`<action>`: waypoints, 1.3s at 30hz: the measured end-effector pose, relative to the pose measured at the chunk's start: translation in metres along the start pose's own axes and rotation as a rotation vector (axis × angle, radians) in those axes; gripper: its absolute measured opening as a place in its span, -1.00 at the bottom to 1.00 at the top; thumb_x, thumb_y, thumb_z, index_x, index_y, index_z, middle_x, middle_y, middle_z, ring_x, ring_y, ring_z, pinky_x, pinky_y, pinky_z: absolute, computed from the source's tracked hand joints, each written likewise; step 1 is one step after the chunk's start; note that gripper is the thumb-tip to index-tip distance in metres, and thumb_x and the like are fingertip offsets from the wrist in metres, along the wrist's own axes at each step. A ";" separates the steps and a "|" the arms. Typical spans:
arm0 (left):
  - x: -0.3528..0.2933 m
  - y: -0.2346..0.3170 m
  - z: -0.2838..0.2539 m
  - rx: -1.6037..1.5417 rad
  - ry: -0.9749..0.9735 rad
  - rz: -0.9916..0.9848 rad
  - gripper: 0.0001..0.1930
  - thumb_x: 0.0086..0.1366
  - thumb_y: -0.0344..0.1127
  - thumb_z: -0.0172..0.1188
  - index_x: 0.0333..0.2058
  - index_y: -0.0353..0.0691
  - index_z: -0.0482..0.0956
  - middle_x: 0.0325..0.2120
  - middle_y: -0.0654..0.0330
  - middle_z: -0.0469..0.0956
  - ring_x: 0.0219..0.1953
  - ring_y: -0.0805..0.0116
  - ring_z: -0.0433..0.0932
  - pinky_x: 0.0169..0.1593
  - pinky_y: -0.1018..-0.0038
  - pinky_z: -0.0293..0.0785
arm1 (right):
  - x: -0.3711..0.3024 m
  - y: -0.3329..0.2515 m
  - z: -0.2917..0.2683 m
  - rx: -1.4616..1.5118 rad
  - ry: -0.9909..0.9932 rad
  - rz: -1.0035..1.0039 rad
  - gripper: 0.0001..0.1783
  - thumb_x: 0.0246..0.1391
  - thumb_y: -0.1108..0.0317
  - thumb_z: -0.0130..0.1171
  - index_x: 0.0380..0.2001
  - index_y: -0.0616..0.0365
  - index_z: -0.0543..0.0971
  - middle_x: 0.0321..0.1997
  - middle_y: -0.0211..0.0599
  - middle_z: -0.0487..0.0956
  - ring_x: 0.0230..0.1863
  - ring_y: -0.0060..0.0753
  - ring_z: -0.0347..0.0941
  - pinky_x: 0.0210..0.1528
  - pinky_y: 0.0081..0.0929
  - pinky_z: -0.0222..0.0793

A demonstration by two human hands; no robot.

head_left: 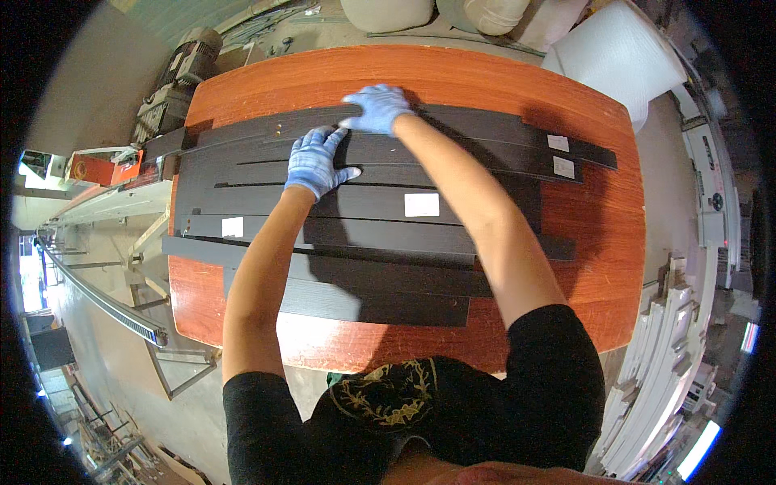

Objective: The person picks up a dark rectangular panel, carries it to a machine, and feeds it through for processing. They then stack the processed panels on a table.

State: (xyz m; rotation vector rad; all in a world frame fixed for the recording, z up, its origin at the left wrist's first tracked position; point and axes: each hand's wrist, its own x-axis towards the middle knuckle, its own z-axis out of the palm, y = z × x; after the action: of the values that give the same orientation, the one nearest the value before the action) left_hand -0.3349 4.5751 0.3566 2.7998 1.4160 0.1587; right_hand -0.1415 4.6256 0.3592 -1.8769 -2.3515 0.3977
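Note:
Several dark, wood-grained boards (pixel 380 234) lie side by side, some overlapping, across a reddish-brown wooden table (pixel 323 77). My left hand (pixel 314 166), in a blue and white glove, rests on the upper boards with its fingers spread. Beyond it and to the right, my gloved right hand (pixel 378 110) reaches to the far edge of the boards, fingers apart, its fingertips close to those of the left. Neither hand appears to grip a board. White paper labels lie on some boards, one label (pixel 422 204) near the middle and another label (pixel 233 227) at the left.
Past the table's far left corner stand grey motors (pixel 191 61), with an orange-red machine part (pixel 109 167) nearer. A large white wrapped roll (pixel 614 61) sits at the far right. Stacked pale strips (pixel 659 347) line the right side; a metal rail (pixel 105 295) runs along the left.

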 end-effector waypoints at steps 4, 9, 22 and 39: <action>0.009 0.003 -0.009 0.057 -0.058 -0.005 -0.20 -0.13 0.29 0.30 0.06 -0.02 0.39 0.00 0.06 0.38 0.06 0.06 0.35 0.11 0.15 0.26 | -0.046 0.074 -0.007 0.086 -0.114 0.135 0.03 -0.25 -0.51 0.07 0.26 -0.20 0.23 0.32 -0.07 0.20 0.34 -0.01 0.07 0.30 0.00 0.00; 0.003 -0.014 -0.003 0.084 -0.030 0.069 -0.24 -0.08 0.30 0.25 0.04 -0.02 0.40 -0.08 0.04 0.42 0.00 0.06 0.40 0.08 0.16 0.29 | -0.096 0.119 -0.043 0.006 -0.199 0.199 0.02 -0.19 -0.43 0.11 0.25 -0.03 0.25 0.30 0.01 0.23 0.32 -0.02 0.13 0.32 -0.19 0.04; -0.050 -0.110 -0.025 -0.059 -0.193 -0.422 -0.25 0.07 0.45 -0.02 -0.01 -0.07 0.50 -0.14 -0.01 0.55 -0.03 0.02 0.49 0.05 0.22 0.35 | -0.083 0.121 -0.027 -0.042 -0.098 0.378 -0.03 -0.26 -0.60 -0.04 0.06 -0.12 0.48 0.11 -0.13 0.44 0.21 -0.04 0.26 0.22 -0.05 0.12; -0.065 -0.196 0.018 -0.578 0.152 -0.966 -0.10 -0.02 0.33 0.24 0.14 -0.19 0.22 0.01 -0.08 0.46 0.08 0.04 0.44 0.11 0.33 0.35 | -0.068 0.103 0.000 -0.036 0.043 0.190 -0.17 -0.12 -0.42 0.07 0.07 -0.04 0.45 0.14 -0.01 0.39 0.19 -0.02 0.28 0.19 -0.16 0.21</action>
State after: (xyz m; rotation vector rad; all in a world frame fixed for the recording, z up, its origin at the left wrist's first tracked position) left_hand -0.5291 4.6402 0.3242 1.4853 2.1238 0.6316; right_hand -0.0282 4.5807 0.3372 -2.1107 -2.1752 0.3304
